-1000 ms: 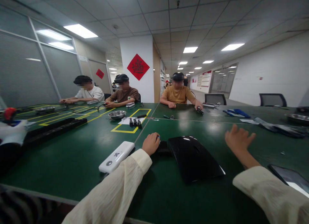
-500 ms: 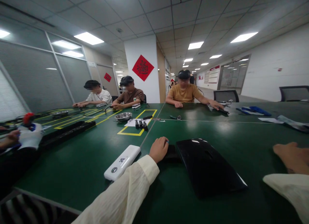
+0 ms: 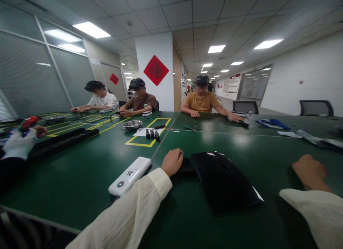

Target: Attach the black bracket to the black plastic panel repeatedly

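Observation:
My left hand rests on the green table, palm down with its fingers curled, beside a low flat black piece. A small spot of blue shows at its fingertips; what lies under them is hidden. Just right of the black piece is a large glossy black curved panel, tilted up from the table. Left of my sleeve is a white power bank marked 26. Farther right, my right hand is loosely closed over the table, apart from the panel, with nothing visible in it.
Several small black parts lie near a metal bowl and pliers. A long black tray is at left, near a co-worker's white-gloved hand. Three people sit opposite. Blue cloth lies at far right.
The view has turned slightly, so most things sit farther left. My right hand has drawn in and its fingers look more curled. The gloved co-worker's hands have shifted.

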A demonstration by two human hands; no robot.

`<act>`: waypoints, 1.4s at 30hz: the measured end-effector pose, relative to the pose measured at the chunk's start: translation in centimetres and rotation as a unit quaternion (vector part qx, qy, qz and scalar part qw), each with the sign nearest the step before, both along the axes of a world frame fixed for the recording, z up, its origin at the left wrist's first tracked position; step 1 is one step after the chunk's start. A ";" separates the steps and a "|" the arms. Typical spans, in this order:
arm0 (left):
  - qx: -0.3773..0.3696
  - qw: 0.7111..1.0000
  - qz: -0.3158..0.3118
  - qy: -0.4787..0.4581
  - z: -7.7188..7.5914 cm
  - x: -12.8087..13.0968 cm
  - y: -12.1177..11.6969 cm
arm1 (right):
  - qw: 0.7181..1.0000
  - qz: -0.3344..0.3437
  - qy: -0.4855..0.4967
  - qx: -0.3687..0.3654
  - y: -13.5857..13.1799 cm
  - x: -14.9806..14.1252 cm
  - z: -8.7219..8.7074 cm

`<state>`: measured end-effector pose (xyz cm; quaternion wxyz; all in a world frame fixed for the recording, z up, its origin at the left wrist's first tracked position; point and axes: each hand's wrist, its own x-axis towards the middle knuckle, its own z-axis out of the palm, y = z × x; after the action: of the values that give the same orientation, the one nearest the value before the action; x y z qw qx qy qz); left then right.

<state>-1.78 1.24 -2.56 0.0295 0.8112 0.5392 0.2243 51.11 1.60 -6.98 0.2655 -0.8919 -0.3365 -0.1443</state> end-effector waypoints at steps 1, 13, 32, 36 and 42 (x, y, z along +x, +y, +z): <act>-0.001 1.000 0.000 0.000 0.0 0.0 0.0 | 0.998 -0.020 0.047 -0.041 -0.3 -0.8 0.4; -0.012 1.000 0.002 -0.020 0.1 -0.3 0.5 | 0.911 0.390 -0.084 0.102 1.0 -14.3 2.4; 0.069 0.994 0.045 -0.071 -0.3 -0.2 1.0 | 0.856 0.498 -0.041 0.131 -0.1 -21.4 3.0; 0.102 0.969 0.113 -0.193 -0.8 -0.4 2.0 | 0.775 0.604 -0.158 0.097 -3.3 -26.9 5.4; 0.030 0.937 0.208 -0.279 -0.4 -0.6 2.4 | 0.680 0.703 -0.207 -0.015 -6.1 -35.4 5.2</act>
<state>-2.38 3.62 -2.99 0.1070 0.5862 0.6589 0.4592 15.72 -4.51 -1.74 0.1996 -0.3442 -0.9129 -0.0908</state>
